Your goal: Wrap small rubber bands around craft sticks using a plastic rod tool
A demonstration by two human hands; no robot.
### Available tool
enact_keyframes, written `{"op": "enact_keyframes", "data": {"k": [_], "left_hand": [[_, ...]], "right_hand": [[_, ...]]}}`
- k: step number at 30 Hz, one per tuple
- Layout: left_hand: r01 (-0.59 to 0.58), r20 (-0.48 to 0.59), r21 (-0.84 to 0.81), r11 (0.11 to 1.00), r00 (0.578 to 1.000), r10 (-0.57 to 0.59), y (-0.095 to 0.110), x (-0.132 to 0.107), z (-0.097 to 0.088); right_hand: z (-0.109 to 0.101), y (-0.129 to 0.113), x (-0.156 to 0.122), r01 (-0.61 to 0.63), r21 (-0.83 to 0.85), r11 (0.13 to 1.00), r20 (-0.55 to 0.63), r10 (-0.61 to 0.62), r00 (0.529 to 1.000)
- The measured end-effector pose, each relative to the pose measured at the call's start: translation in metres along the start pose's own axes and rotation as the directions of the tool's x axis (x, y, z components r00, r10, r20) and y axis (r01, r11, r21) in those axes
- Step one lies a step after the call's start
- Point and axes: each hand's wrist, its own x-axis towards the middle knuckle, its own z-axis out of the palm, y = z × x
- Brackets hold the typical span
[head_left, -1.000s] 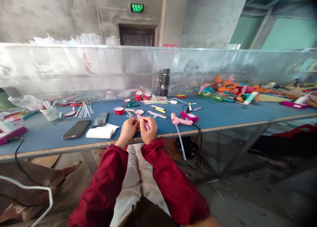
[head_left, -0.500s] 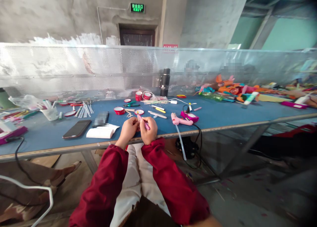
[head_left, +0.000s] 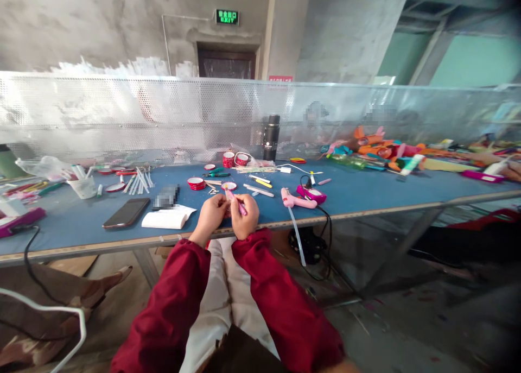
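Note:
Close together over the table's front edge, my two hands nearly touch at the fingertips. My right hand is closed around a slim pink pen-like tool, its narrow tip pointing up and away from me. Whether it is a pen or a knife I cannot make out. The fingers of my left hand are pinched together beside that tip; whatever they hold is too small or hidden. Just beyond the fingers lies a red-rimmed white round piece, with short pale sticks to its left.
A pink glue gun lies to the right, its clear glue stick hanging over the edge. Behind it is a magenta device. A phone and folded white paper lie left. A black flask stands by the perforated screen.
The camera view has tilted up very slightly. Both hands stay in almost the same place, and the pink tool has shifted only a little between the fingers.

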Motion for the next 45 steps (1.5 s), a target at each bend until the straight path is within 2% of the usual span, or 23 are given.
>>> {"op": "enact_keyframes", "data": {"k": [7,13,23,29,34,41,45], "left_hand": [[-0.017,-0.008,0.047,0.999,1.0,0.018,-0.005,0.002,0.0],[-0.005,0.007,0.001,1.0,1.0,0.005,-0.01,0.004,0.001],[-0.019,-0.011,0.026,0.999,1.0,0.019,-0.003,0.0,0.0],[-0.042,-0.015,0.103,0.994,0.999,0.044,-0.001,-0.002,-0.001],[-0.01,-0.007,0.064,0.998,1.0,0.01,0.001,-0.001,0.0],[-0.014,-0.021,0.094,0.995,1.0,0.016,-0.001,0.0,0.0],[0.006,-0.003,0.041,0.999,1.0,-0.006,-0.006,0.002,0.002]], "right_hand": [[0.0,0.0,0.0,0.01,0.006,1.0,0.01,-0.01,1.0],[0.0,0.001,0.0,-0.003,0.016,1.0,-0.004,0.003,1.0],[-0.001,-0.001,-0.001,-0.018,0.02,1.0,0.002,0.018,1.0],[-0.001,-0.001,-0.001,-0.021,0.024,0.999,0.007,0.021,1.0],[-0.001,-0.001,-0.002,-0.027,0.024,0.999,-0.007,0.027,1.0],[0.0,0.001,-0.001,-0.017,0.028,0.999,0.002,0.017,1.0],[-0.001,0.002,-0.001,-0.015,0.034,0.999,-0.009,0.015,1.0]]}}
